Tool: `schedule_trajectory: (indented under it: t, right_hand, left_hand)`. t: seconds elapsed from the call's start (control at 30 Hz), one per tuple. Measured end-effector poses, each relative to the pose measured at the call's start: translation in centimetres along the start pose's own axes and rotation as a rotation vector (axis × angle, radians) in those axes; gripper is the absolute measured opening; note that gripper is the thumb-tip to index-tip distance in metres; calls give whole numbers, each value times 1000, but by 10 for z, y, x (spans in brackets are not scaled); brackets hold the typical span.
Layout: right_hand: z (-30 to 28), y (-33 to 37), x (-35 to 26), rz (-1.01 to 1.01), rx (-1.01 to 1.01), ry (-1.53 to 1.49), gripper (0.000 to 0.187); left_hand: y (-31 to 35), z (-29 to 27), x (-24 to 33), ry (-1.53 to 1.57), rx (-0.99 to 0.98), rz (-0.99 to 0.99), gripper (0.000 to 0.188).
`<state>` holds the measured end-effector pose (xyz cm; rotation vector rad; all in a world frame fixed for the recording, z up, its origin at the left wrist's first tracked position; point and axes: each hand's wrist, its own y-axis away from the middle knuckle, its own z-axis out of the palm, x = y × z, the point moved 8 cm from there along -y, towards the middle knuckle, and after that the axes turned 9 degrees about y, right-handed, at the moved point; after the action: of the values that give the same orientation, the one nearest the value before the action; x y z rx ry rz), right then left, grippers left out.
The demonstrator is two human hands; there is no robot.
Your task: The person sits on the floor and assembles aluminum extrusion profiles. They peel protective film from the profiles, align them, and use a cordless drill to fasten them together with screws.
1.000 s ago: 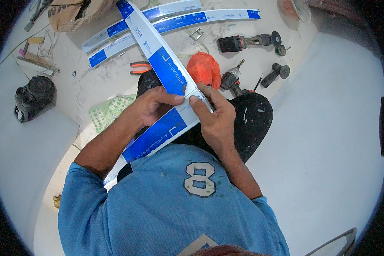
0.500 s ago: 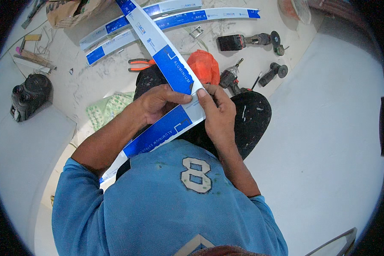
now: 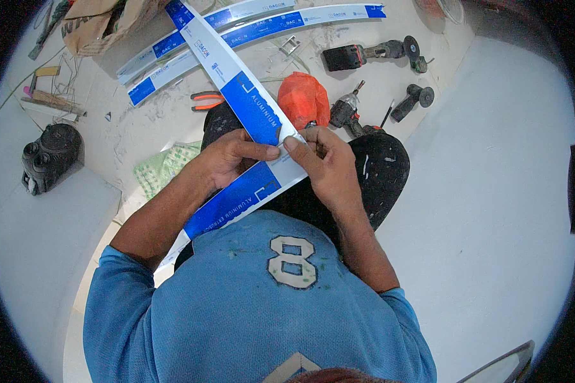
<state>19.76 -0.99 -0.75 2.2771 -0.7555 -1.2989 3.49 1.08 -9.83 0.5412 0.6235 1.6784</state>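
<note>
Two long profile strips covered in blue-and-white film meet at an angled corner over my lap. One, the upper strip (image 3: 227, 67), runs away to the far left; the other, the lower strip (image 3: 233, 196), slants back toward my left side. My left hand (image 3: 227, 156) grips the corner from the left, its thumb on top of the joint. At the tip of the corner, my right hand (image 3: 331, 163) pinches the strips between thumb and curled fingers. Whether a small piece is between those right fingertips is hidden.
More film-covered strips (image 3: 306, 18) lie at the back. A cordless angle grinder (image 3: 377, 54), a drill driver (image 3: 346, 112), orange-handled pliers (image 3: 207, 100) and an orange bag (image 3: 302, 99) are beyond my knees. A black tool case (image 3: 52, 156) stands left; a paper sack (image 3: 102, 32) sits far left.
The joined corner and both hands have shifted slightly left and nearer to me in the picture. Both hands keep their hold; the background has also shifted slightly.
</note>
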Motion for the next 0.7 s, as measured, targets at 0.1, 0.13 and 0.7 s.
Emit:
schedule_trajectory:
  t: [0.1,0.13,0.7]
  right_hand:
    - [-7,-12,-1,50,-63,-49,40]
    - [-8,-17,0,56,-75,-48,39]
    - [5,-37,-3,-9,-303,66,38]
  left_hand:
    - [1,8,0,33,-32,24,68]
    - [1,7,1,4,-19,28,69]
    - [10,-10,-1,-41,75,54,69]
